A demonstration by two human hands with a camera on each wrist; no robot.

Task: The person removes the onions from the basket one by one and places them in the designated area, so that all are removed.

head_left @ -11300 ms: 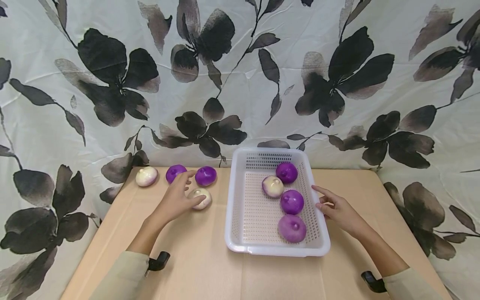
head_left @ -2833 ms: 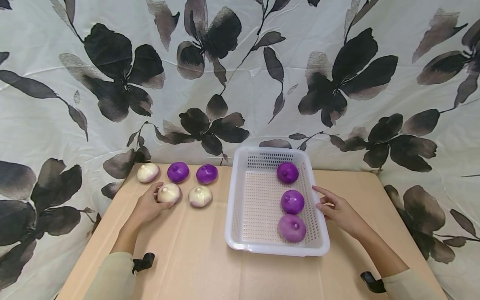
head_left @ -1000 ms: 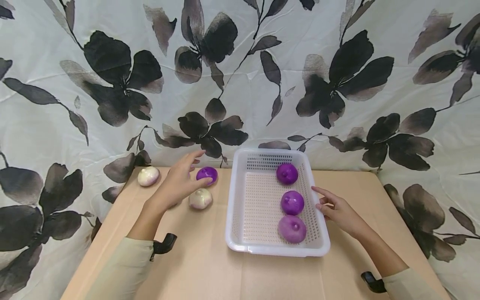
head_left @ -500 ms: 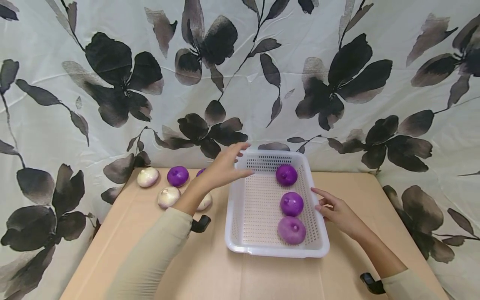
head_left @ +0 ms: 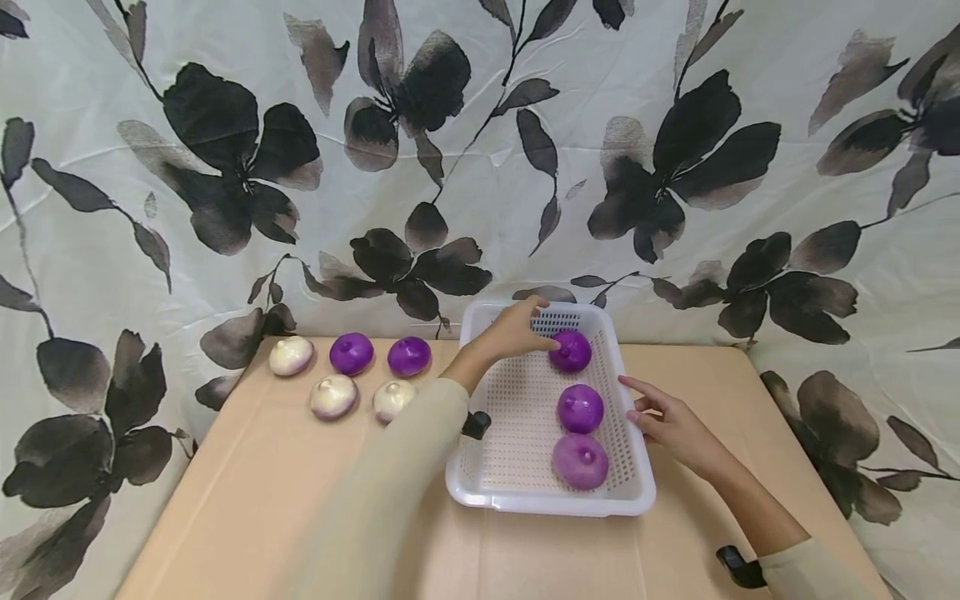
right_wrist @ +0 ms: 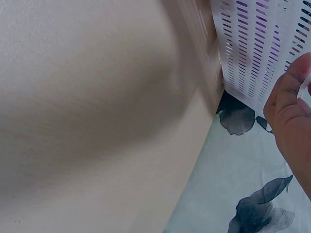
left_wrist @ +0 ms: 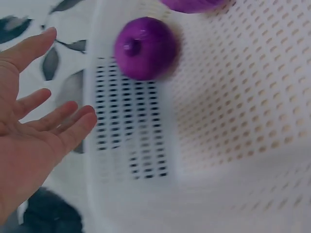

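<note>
My left hand [head_left: 516, 332] hangs over the back left part of the white basket [head_left: 551, 505], its fingers spread. Its thumb tip lies beside the back purple onion [head_left: 571, 352]; in the left wrist view a gap separates the hand [left_wrist: 34, 131] from that onion [left_wrist: 146, 48]. Two more onions, one purple [head_left: 581, 408] and one lighter purple [head_left: 581, 462], sit in front of it along the basket's right side. My right hand [head_left: 678, 429] pinches the basket's right rim, with fingers bent at the edge in the right wrist view [right_wrist: 291, 111].
Left of the basket on the table [head_left: 555, 558] lie two purple onions [head_left: 351, 354] [head_left: 408, 357] and three white ones [head_left: 291, 356] [head_left: 333, 397] [head_left: 392, 401]. My left sleeve [head_left: 390, 492] crosses in front of them. A floral cloth [head_left: 450, 167] hangs behind.
My empty left hand has moved right, from above the table onions into the basket. Earlier, the white onion left the basket and now rests on the table. My right hand stays at the rim.
</note>
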